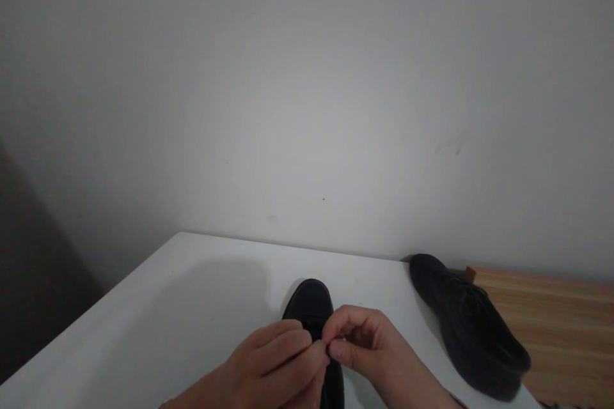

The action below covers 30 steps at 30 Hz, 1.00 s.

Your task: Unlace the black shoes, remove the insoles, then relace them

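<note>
A black shoe (309, 299) rests on the white table with its rounded toe pointing away from me. My left hand (273, 364) is closed over the shoe's lacing area, its fingertips pressed together and partly hidden. From the other side, my right hand (362, 342) pinches with thumb and forefinger, touching the left fingertips. A short dark bit of shoelace (328, 351) shows between the fingertips of both hands. The hands cover most of the shoe's middle, and its heel lies out of frame.
A second black shoe (467, 326), laced, stands at the table's right edge. Beyond that edge is a wood-grain surface (556, 332). The white table (211, 307) meets a pale wall (307, 108) at the back, and its left edge slants toward me.
</note>
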Tool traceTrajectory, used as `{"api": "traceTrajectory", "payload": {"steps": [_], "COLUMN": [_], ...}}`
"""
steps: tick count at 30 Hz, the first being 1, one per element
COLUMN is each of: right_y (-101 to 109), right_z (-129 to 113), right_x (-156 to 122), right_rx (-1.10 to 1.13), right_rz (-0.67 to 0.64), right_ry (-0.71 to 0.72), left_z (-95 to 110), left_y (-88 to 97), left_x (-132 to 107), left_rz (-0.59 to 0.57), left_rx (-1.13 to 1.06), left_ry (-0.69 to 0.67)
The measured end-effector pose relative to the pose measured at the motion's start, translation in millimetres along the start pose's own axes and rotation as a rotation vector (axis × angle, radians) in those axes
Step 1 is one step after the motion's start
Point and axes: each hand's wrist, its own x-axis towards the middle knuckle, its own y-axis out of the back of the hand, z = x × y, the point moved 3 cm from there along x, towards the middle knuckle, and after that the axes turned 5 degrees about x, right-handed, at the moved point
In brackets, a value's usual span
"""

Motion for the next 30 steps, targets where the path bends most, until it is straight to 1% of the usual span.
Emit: {"api": "traceTrajectory", "payload": {"steps": [1,3,6,9,11,14,16,17,18,20,22,24,26,27,28,30], "right_y": [-1,-3,0,13,26,45,50,50,49,42,33,23,15,11,7,1], "right_z": [0,1,6,16,24,36,39,39,38,31,21,11,2,-2,-6,-10], "right_x": [0,0,-1,-3,-7,-12,-15,-16,-18,-21,-25,-29,-33,-34,-35,-34], "right_rx": [-0.004,-0.023,-0.026,-0.007,0.001,0.006,-0.015,-0.038,-0.066,-0.124,-0.192,-0.276,-0.353,-0.390,-0.430,-0.520], "right_rz": [0.017,0.066,0.156,0.265,0.343,0.441,0.465,0.467,0.468,0.481,0.481,0.447,0.408,0.380,0.346,0.252], "right_ry": [0.006,0.037,0.129,0.224,0.248,0.251,0.246,0.254,0.269,0.324,0.396,0.465,0.552,0.603,0.656,0.743], "left_z": [0,-1,-2,-3,-4,-7,-7,-7,-8,-9,-11,-14,-13,-13,-11,-9], "left_y": [0.6,1.9,4.1,3.4,1.2,-0.5,-1.1,-2.4,-4.4,-10.7,-18.8,-28.5,-38.5,-42.6,-45.8,-48.9], "left_x": [-1,-2,-5,-18,-32,-53,-59,-59,-56,-46,-33,-23,-19,-18,-19,-20], "left_rz": [-0.003,-0.058,-0.131,-0.171,-0.204,-0.210,-0.226,-0.261,-0.295,-0.345,-0.323,-0.290,-0.292,-0.304,-0.327,-0.373], "left_rx": [0.006,0.018,-0.004,-0.116,-0.255,-0.470,-0.594,-0.672,-0.764,-0.946,-1.036,-1.078,-1.126,-1.148,-1.159,-1.167], "left_ry": [0.001,0.002,0.019,0.069,0.142,0.324,0.474,0.565,0.673,0.931,1.183,1.365,1.475,1.503,1.512,1.489]}}
